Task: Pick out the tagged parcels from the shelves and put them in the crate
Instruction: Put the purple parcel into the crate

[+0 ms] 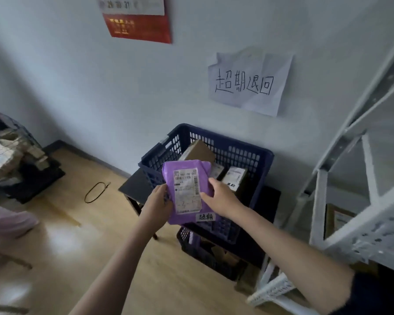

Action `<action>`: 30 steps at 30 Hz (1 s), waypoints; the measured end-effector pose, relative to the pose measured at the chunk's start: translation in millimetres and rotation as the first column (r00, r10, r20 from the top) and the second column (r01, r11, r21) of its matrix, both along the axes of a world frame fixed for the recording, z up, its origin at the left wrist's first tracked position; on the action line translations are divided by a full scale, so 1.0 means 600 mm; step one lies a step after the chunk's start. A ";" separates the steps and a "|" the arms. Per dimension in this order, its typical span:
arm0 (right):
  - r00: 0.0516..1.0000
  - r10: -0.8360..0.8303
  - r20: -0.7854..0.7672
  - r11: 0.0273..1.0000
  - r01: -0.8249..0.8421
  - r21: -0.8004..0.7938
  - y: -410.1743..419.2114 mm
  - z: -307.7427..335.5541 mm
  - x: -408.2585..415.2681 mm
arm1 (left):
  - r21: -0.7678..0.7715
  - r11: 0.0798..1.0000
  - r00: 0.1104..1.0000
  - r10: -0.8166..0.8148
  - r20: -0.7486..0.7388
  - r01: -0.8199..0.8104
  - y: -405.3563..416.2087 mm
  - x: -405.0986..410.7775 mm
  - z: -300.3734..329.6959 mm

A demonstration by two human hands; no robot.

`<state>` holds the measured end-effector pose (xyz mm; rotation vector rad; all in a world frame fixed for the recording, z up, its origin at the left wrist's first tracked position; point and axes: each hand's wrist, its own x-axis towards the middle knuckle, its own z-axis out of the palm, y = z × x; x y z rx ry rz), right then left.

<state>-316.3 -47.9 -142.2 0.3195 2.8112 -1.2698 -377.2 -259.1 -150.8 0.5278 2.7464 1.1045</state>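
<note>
Both hands, left hand [159, 198] and right hand [221, 196], grip purple parcel [187, 192] by its side edges, over blue crate [257, 160].
I count several boxes already in crate; this one isn't dropped yet, shelf [359, 155] leftovers unclear.

On the wall ahead I see a creased white paper sign [250, 81] with handwritten black characters, and up at the top edge a red and white wall calendar [137, 19]. Down on the wooden floor [62, 235], a black cable loop [96, 192] lies near the dark skirting. At the left edge I make out a dark wire rack [14, 160] stacked with blurred packages. A small dark stool [135, 186] stands by the wall, and a pale pink cloth [7, 220] shows at the left edge, low down.
</note>
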 end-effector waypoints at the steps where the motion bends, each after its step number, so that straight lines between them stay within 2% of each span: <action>1: 1.000 -0.031 -0.002 1.000 0.031 0.003 0.006 -0.004 -0.025 | 0.003 1.000 1.000 -0.025 0.015 0.025 0.009 -0.035 -0.005; 9: 0.939 -0.339 0.054 0.939 0.342 -0.046 0.046 -0.035 -0.153 | -0.022 0.941 0.940 -0.337 0.058 0.339 0.100 -0.257 -0.045; 16: 0.837 -0.525 0.152 0.837 0.540 -0.086 0.118 -0.095 -0.174 | -0.074 0.821 0.813 -0.541 0.215 0.566 0.221 -0.339 -0.111; 25: 0.693 -0.646 0.319 0.731 0.682 0.000 0.236 -0.199 -0.207 | -0.108 0.719 0.697 -0.608 0.380 0.686 0.382 -0.386 -0.217; 30: 0.602 -0.715 0.356 0.662 0.747 0.067 0.259 -0.241 -0.244 | -0.100 0.704 0.664 -0.600 0.446 0.703 0.420 -0.402 -0.262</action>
